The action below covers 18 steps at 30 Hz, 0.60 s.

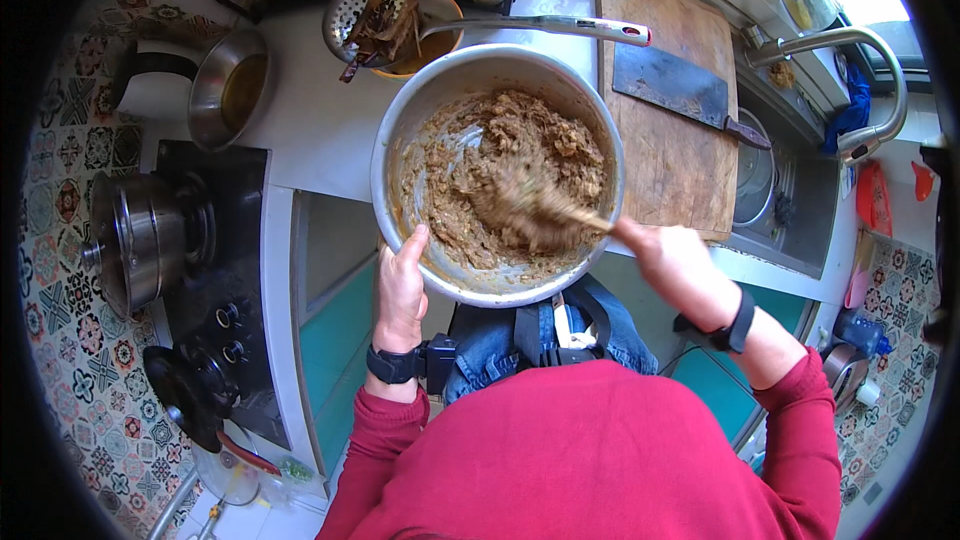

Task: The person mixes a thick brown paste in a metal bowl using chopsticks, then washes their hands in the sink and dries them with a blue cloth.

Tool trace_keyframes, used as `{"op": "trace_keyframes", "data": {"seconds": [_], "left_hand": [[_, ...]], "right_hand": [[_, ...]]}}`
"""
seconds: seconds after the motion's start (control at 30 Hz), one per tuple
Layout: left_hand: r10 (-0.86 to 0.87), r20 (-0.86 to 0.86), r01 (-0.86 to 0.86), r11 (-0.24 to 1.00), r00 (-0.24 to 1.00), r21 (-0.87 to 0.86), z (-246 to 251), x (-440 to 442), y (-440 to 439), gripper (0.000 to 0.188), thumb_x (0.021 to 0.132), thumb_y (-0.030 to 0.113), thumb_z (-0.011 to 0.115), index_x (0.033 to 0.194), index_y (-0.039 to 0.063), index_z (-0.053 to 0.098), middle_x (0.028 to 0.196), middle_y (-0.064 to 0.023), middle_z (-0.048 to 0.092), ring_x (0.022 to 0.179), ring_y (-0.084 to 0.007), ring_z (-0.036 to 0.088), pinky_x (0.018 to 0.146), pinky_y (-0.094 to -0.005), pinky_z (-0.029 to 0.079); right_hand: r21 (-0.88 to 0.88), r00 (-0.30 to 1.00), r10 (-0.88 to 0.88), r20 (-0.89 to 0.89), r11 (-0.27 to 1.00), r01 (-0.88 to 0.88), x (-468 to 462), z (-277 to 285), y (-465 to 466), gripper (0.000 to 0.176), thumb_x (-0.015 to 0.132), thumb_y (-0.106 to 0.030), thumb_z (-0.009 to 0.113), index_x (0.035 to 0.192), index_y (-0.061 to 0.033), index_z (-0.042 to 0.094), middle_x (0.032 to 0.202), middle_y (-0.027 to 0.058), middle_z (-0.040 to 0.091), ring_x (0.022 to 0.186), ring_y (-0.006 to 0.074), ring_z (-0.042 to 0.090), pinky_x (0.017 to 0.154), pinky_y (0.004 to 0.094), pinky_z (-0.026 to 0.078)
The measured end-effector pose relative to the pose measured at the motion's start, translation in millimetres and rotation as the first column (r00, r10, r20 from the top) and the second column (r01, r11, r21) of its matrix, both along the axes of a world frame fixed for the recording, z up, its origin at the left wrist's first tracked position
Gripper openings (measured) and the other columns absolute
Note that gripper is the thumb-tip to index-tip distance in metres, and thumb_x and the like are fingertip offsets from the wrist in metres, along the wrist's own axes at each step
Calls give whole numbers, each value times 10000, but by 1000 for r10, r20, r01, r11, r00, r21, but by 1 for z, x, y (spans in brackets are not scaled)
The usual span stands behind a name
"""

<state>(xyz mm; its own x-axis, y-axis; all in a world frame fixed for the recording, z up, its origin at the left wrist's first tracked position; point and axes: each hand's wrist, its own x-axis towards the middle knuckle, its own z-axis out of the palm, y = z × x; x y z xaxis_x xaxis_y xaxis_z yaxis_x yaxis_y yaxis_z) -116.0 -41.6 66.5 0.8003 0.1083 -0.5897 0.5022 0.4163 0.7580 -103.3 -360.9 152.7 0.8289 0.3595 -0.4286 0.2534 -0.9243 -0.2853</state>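
Note:
A large metal basin (385,187) stands before me, tipped slightly towards my body. Inside it is a brown, lumpy mixture like seasoned minced meat (517,131). My left hand (401,277) grips the basin's near left rim, its thumb over the edge. In my right hand (679,266) is a light wooden stick or utensil handle (581,216), reaching down into the mixture. Its lower end is blurred and buried in the mixture, so its shape cannot be told.
Right of the basin, a cleaver (671,86) lies on a wooden chopping board (667,187), beside the sink (806,202). A perforated skimmer (360,11) holding dark solids rests over an orange-rimmed bowl (454,9). Leftward are a metal bowl (202,101), a hob (247,240) and a lidded pot (142,236).

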Motion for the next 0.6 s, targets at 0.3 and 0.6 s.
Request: {"op": "trace_keyframes", "data": {"seconds": [0.3,0.6], "left_hand": [[-30,9,29,998,1000,47,2,-2,7,401,959,172,583,1284,-52,515,1205,-114,599,1081,-183,569,956,-332,441],[-139,57,130,981,989,147,1,9,8,454,975,211,574,1341,-39,475,1258,-118,578,1126,-193,547,983,-327,427]], "right_hand": [[-33,947,10,322,999,1,81,-18,-23,146,896,-127,524,1036,-146,561,662,160,621,645,362,654,543,458,521],[84,989,107,105,990,-116,38,-7,35,178,872,-81,516,1027,-143,581,653,144,620,640,357,654,536,463,514]]}}
